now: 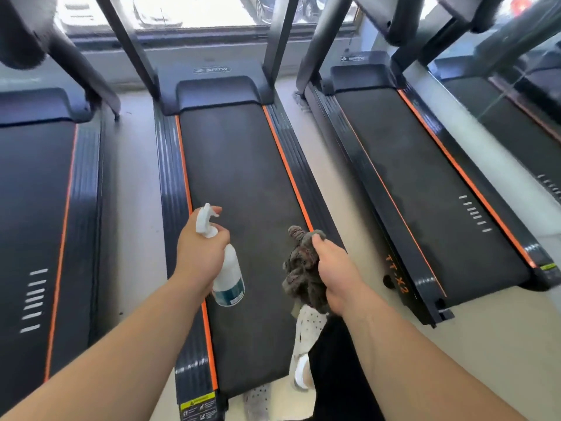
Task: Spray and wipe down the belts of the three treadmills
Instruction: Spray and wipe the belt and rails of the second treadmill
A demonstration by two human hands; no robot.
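Now left hand grips spray bottle, right hand clutches rag; nozzle aims lower-centre belt; overspray could wet side rail.

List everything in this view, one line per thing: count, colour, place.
treadmills: three, black with orange edge stripes, side by side facing the window; part of another shows at the far right, possibly a reflection
window: one, bright, along the top behind the treadmills
floor: one, pale beige, between and behind the treadmills
warning sticker: one, yellow, rear left corner of the middle treadmill
spray bottle: one, white with a teal label, over the middle belt
cloth: one, grey-brown, bunched, over the middle belt
shoes: two, white and perforated, at the rear of the middle treadmill
trouser leg: one, black, bottom centre
left hand: one, grips the spray bottle
right hand: one, grips the cloth
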